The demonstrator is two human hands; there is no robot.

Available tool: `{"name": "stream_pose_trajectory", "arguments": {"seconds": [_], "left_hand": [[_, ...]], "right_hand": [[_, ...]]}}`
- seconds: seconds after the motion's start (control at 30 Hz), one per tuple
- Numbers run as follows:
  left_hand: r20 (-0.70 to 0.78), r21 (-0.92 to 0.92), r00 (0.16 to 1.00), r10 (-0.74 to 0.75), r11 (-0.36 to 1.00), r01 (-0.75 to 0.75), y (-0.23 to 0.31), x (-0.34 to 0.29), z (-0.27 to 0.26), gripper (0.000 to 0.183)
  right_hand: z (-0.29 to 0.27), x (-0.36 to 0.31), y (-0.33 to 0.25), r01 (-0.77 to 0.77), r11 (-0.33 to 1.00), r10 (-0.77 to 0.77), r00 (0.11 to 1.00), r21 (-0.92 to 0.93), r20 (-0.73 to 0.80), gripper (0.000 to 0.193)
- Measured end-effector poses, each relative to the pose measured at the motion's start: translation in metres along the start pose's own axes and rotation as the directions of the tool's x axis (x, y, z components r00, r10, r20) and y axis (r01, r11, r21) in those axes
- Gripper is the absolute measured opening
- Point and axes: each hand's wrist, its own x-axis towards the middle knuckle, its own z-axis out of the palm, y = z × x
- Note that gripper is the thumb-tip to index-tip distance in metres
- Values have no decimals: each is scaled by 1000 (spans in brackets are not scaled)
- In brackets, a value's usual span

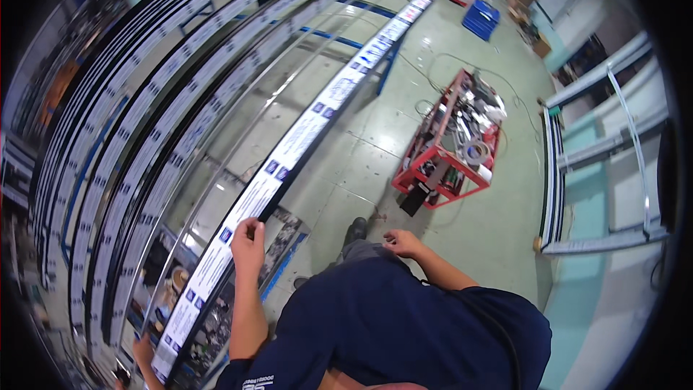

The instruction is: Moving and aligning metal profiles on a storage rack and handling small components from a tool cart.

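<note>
A long, narrow profile point(296, 132) covered in white printed protective film runs slantwise from the lower left to the far top. My left hand point(249, 240) is at its right edge, fingers curled in and thumb against the forefinger. Whether anything small is between them cannot be made out. By my right side hangs my right hand point(404, 243), its fingers loosely apart and nothing in it. Another person's hand point(143, 351) reaches the profile's near end at the lower left.
Several more film-covered profiles point(144, 94) lie on blue racks at the left. A red cart point(451, 137) full of tools and tape stands right of centre. Beyond it are a blue crate point(481, 19) and cables on the floor. Metal frames point(606, 155) lean at the right wall.
</note>
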Motion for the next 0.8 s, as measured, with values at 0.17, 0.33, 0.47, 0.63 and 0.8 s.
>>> {"name": "stream_pose_trajectory", "arguments": {"seconds": [0.17, 0.33, 0.47, 0.63, 0.8], "left_hand": [[44, 425, 924, 380, 830, -362, 45, 92, 82, 46], [-96, 783, 913, 397, 596, -177, 24, 193, 130, 74], [-93, 853, 953, 289, 517, -73, 42, 263, 170, 80], [-11, 819, 965, 264, 555, -143, 79, 322, 235, 83], [65, 739, 941, 333, 617, -269, 74, 397, 294, 80]], "right_hand": [[-26, -4, 56, -73, 992, 75, 997, 107, -22, 45], [-95, 24, 76, -161, 944, 208, 968, 288, -142, 42], [-150, 57, 77, -43, 942, 132, 960, 333, -247, 43], [-203, 134, 73, -6, 874, 126, 969, 485, -214, 47], [-251, 230, 84, 49, 966, -6, 985, 255, -170, 47]]}}
